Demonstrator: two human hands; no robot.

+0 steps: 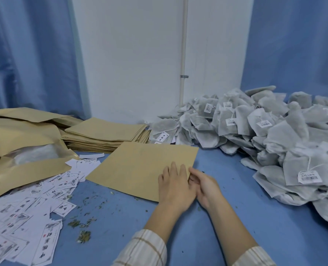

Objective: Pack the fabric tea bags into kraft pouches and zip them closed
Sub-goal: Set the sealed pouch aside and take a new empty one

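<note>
One flat kraft pouch (138, 166) lies on the blue table in front of me. My left hand (173, 186) rests flat on its near right corner with straight fingers. My right hand (205, 186) is at the pouch's right edge, its fingers curled at that edge beside my left hand; whether it pinches the edge is unclear. A stack of empty kraft pouches (106, 134) sits behind the single pouch. A big heap of grey fabric tea bags (264, 135) with white tags fills the right side of the table.
Filled kraft pouches (23, 143) pile up at the left. Several white printed labels (31, 214) are scattered at the front left, with loose tea crumbs (83, 230) beside them. Blue curtains and a white wall stand behind the blue table (241, 214).
</note>
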